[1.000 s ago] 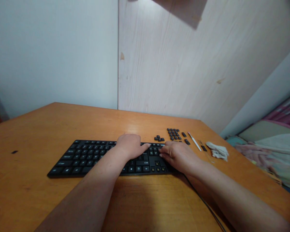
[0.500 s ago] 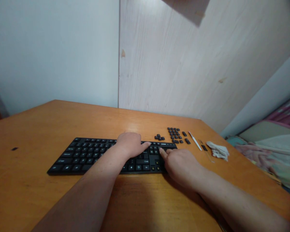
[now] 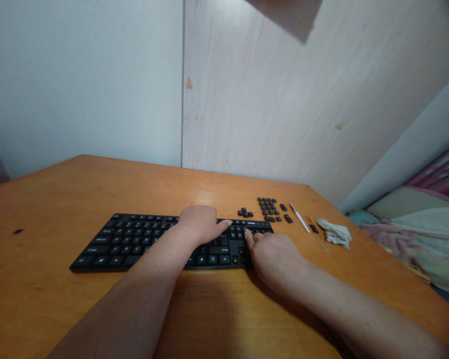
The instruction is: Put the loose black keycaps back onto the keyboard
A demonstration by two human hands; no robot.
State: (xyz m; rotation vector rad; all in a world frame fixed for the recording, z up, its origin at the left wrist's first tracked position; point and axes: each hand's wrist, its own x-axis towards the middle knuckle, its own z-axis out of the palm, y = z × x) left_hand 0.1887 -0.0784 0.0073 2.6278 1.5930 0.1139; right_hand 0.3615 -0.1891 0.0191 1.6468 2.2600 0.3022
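Note:
A black computer keyboard (image 3: 97, 249) lies flat on the wooden table. Across its middle rests my left hand (image 3: 199, 222), thumb stretched along the keys toward the right; its other fingers curl out of sight at the keyboard's far side, gripping it. My right hand (image 3: 271, 252) is over the right end, covering the number pad area. One fingertip presses by the small keys above the arrow section, while the other fingers are folded under, so anything inside them is hidden. Bare sockets (image 3: 235, 260) without caps show in the arrow section.
Loose black keycaps (image 3: 266, 205) lie in rows behind the keyboard, with a smaller group (image 3: 245, 213) beside them. Farther right are a white pen-like tool (image 3: 300, 218), a small black piece (image 3: 314, 229) and a crumpled white cloth (image 3: 335, 233). Another dark piece (image 3: 18, 231) lies far left.
My right hand has shifted slightly left and down over the arrow section, covering more of its sockets. The left hand stays put on the keyboard. The whole view has moved slightly.

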